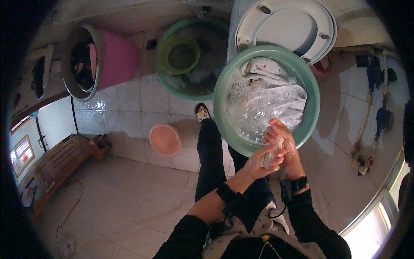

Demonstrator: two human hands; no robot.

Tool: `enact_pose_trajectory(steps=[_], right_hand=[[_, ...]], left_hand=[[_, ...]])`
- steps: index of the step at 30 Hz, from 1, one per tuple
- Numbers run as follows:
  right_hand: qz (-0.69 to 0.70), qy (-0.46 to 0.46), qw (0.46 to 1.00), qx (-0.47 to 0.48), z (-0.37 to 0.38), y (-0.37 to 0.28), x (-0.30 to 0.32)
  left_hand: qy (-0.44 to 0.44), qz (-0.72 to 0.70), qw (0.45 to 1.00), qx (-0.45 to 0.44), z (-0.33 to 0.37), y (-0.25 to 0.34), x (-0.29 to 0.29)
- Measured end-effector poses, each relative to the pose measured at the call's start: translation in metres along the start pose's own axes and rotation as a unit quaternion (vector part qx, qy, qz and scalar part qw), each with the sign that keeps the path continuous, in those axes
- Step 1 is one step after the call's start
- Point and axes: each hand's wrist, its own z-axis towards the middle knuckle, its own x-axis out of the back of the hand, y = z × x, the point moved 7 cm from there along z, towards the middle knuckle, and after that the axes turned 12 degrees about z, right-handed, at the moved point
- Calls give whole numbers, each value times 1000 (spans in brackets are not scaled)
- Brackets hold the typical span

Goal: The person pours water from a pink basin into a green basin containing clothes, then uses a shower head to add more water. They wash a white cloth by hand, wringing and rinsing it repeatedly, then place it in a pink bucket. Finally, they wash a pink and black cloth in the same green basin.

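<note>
Both hands are closed around a bunched white cloth (269,158) at the near edge of a green basin (218,108). My left hand (257,163) grips its lower part from the left. My right hand (284,140) wraps its upper part, fingers curled inward. The cloth's full shape is hidden in my grasp. In the basin, a wet light-grey cloth (276,93) lies in foamy water, its folds heaped toward the far and right sides. Dark bands sit around both my wrists.
Behind the basin is a white round lid (284,26). A larger green tub (161,82) holds water and a yellow-green bowl (195,64). A pink bucket (118,56) with dark contents, an orange basin (164,140) and a wooden door (56,168) are leftward; pipes (371,99) run along the right wall.
</note>
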Motion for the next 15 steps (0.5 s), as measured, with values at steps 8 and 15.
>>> enact_pose_trajectory(steps=[8,15], right_hand=[[-468,202,860,13,33,3,72],[-648,276,702,102,80,9,114]], left_hand=[[271,513,810,86,12,28,104],[348,794,464,-180,5,82,122]])
